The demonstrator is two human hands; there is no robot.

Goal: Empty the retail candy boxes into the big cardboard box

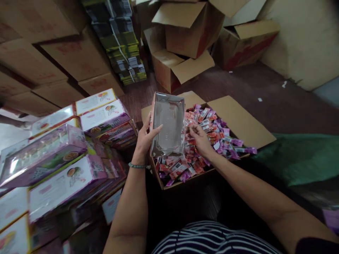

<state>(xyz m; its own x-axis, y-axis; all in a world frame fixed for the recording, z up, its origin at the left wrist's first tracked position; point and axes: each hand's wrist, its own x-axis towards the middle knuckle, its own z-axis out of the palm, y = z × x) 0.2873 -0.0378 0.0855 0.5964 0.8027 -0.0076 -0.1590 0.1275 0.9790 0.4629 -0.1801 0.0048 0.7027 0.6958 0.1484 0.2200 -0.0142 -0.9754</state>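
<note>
My left hand (146,137) grips a small cardboard display box (168,123) by its left side, thumb over the near face. The box is tilted up toward me, and a plain greyish face with a shiny rim shows. Just right of it, my right hand (199,139) is closed, fingertips pinched together close to the box's right edge. What lies between those fingertips, if anything, is too small to make out. Below both hands, a large open carton (164,185) holds a heap of small pink, red and purple wrapped packets (180,168).
Printed fruit-pattern boxes (66,187) are piled on the left. Brown cartons (34,63) are stacked behind them, beside strapped bundles (124,53). Open cartons (185,38) stand at the back. A green sheet (299,158) lies right; paper scraps (260,100) dot the floor.
</note>
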